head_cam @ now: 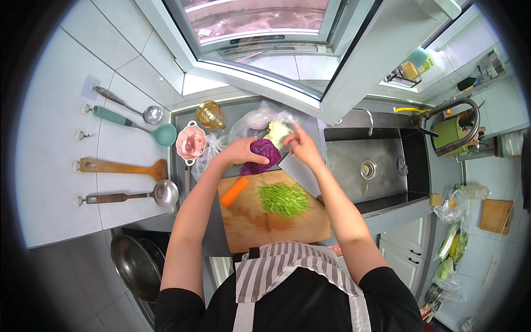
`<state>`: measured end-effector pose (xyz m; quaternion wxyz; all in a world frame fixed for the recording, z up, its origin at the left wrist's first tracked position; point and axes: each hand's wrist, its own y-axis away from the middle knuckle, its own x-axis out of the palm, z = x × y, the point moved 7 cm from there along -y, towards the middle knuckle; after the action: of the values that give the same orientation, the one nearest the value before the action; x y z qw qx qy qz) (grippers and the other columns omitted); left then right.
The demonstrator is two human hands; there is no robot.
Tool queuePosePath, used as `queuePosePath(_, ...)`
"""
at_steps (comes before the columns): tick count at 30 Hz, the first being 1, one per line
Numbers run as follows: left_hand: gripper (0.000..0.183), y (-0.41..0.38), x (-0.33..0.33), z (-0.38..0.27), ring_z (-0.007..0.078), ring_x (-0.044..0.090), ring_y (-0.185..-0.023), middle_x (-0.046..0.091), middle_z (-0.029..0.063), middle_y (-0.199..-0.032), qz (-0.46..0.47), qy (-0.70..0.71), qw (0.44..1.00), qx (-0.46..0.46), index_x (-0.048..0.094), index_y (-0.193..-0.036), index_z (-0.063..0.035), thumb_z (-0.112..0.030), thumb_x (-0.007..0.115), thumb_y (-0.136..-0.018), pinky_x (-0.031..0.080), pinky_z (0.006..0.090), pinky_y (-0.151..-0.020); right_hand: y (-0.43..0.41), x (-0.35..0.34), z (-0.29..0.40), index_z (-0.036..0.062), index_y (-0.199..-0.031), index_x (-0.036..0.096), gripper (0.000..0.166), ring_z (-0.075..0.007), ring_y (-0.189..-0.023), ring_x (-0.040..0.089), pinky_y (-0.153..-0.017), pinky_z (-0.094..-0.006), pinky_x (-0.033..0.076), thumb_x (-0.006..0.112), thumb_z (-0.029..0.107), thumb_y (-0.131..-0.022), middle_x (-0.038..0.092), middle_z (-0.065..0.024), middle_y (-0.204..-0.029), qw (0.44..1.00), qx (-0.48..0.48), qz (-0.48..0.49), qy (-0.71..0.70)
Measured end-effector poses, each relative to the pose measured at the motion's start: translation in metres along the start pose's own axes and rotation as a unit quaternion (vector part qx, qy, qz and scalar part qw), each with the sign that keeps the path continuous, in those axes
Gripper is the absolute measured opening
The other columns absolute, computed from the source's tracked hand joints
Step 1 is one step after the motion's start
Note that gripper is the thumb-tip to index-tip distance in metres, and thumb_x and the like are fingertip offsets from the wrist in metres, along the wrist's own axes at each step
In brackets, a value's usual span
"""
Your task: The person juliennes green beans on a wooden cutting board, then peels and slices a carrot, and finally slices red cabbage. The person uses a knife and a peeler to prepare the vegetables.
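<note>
My left hand (242, 152) grips a piece of purple cabbage (267, 154) at the back edge of the wooden cutting board (265, 232), thumb on the near side. My right hand (305, 147) is beside a pale yellow-white vegetable piece (278, 133), fingers apart and holding nothing that I can see. Under my right forearm lies a cleaver (302, 172), its broad blade across the board's right corner and its handle mostly hidden. A heap of cut green stalks (284, 200) rests on the board. To its left is a peeled carrot length (235, 191).
A clear plastic bag (249, 120) lies behind the cabbage. Left of it stand a glass oil jug (210, 115) and a scalloped bowl of raw meat (190, 143). The sink (352, 162) is to the right. An open window sash (352, 62) juts over the counter.
</note>
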<state>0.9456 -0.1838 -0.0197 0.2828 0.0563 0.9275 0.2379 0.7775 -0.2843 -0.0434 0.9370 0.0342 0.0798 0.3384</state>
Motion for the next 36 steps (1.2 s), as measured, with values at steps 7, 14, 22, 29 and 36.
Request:
queuePosePath(7,0.050,0.107,0.034,-0.086,0.0268,0.054,-0.109,0.059,0.0058,-0.112,-0.241,-0.110,0.878,0.398,0.054,-0.104,-0.0102,-0.015,0.078,-0.060,0.038,0.0442,-0.101,0.034,-0.018,0.008,-0.0002,-0.121,0.058,0.036,-0.0061,-0.059,0.050,-0.052,-0.0200,0.040,0.048,-0.001,-0.087,0.064,-0.0020,-0.082,0.994,0.067,0.035,-0.084)
queuePosePath(14,0.045,0.217,0.084,-0.069,0.0245,0.050,-0.114,0.057,0.0001,-0.113,-0.400,-0.222,0.823,0.335,0.054,-0.100,-0.0185,-0.011,0.075,-0.061,0.027,0.0549,-0.109,0.137,-0.020,0.027,0.0005,-0.114,0.063,0.028,-0.0042,-0.063,0.047,-0.057,-0.0185,0.038,0.052,0.002,-0.089,0.063,0.0017,-0.083,0.991,0.075,0.066,-0.087)
queuePosePath(22,0.058,0.253,0.165,0.020,0.0266,0.042,-0.122,0.052,0.0013,-0.113,-0.265,-0.279,0.917,0.107,0.054,-0.109,-0.0177,-0.017,0.080,-0.057,0.018,0.0583,-0.112,0.214,-0.013,-0.019,-0.0005,-0.112,0.063,0.025,-0.0055,-0.064,0.050,-0.058,-0.0202,0.040,0.053,0.003,-0.090,0.064,-0.0018,-0.082,0.979,0.113,0.138,-0.103)
queuePosePath(29,0.098,0.250,0.174,0.047,0.0293,0.022,-0.139,0.038,0.0053,-0.141,-0.299,-0.246,0.921,-0.036,0.029,-0.144,-0.0173,-0.014,0.080,-0.061,0.013,0.0545,-0.114,0.240,0.029,-0.040,0.0000,-0.113,0.063,0.028,-0.0054,-0.065,0.050,-0.059,-0.0198,0.041,0.051,0.001,-0.088,0.064,-0.0019,-0.083,0.954,0.129,0.247,-0.107)
queuePosePath(36,0.077,0.330,0.221,0.061,0.0322,0.027,-0.137,0.036,0.0106,-0.144,-0.491,-0.072,0.861,-0.106,0.036,-0.140,-0.0094,-0.012,0.072,-0.072,0.027,0.0455,-0.110,0.305,0.113,-0.043,0.0022,-0.117,0.061,0.030,-0.0072,-0.079,0.056,-0.070,-0.0223,0.045,0.053,0.004,-0.088,0.064,-0.0015,-0.091,0.876,0.118,0.465,-0.050)
